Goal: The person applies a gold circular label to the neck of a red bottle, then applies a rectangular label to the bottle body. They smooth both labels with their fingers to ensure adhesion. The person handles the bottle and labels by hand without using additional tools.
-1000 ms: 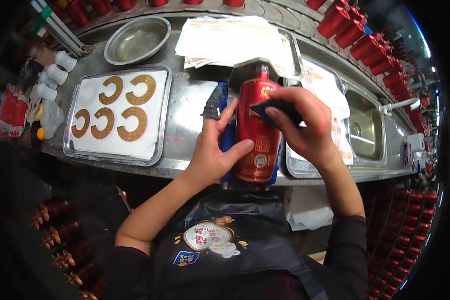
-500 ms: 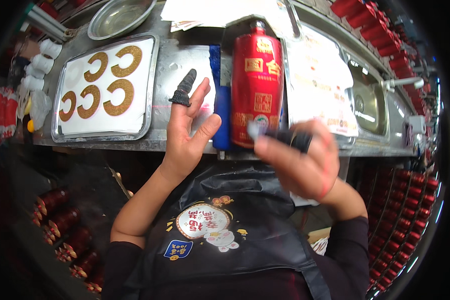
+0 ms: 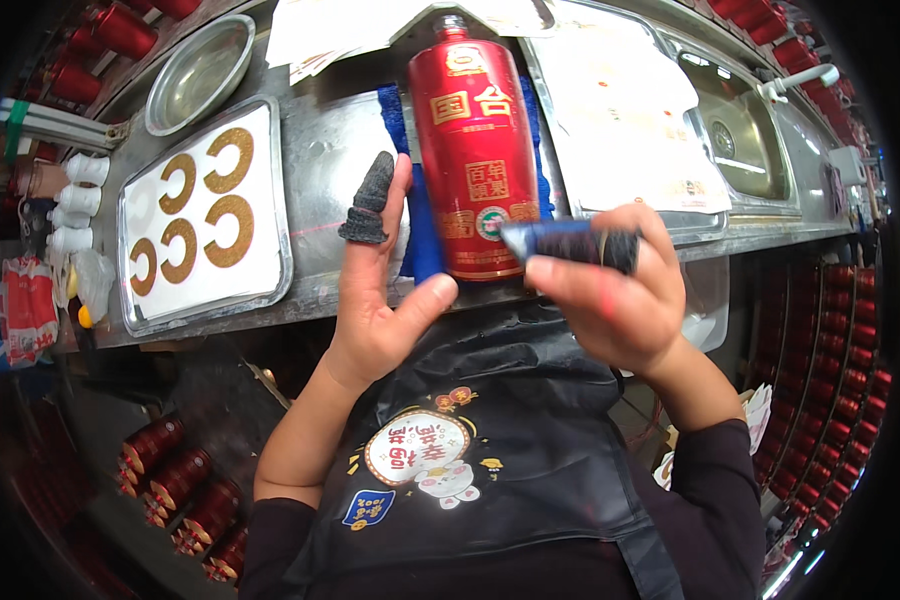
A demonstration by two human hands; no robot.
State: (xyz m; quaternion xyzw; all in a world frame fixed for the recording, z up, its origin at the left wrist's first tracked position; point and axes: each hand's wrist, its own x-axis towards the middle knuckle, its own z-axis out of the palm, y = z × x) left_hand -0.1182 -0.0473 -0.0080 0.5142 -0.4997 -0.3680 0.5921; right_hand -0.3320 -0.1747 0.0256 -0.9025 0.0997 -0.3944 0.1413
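A red bottle with gold lettering and ornaments lies on its back on a blue cloth, its neck pointing away from me. My left hand is open beside the bottle's lower left side, fingers stretched forward and thumb apart. A black knitted finger cover sits on one of its fingers. At the bottle's lower right, my right hand is closed round a small flat scraper-like tool with a pale bluish tip. The tip is close to the bottle's base; contact is unclear. Dark covering hides part of that grip.
On the left, a metal tray carries a white sheet with gold C-shaped decals. Behind it stands a metal bowl. More decal sheets lie right of the bottle, beside a sink. Racks of red bottles stand at the right.
My view has shifted, so the bottle and bench appear further left. The right hand still grips the tool near the bottle's base, and the left stays open beside the bottle.
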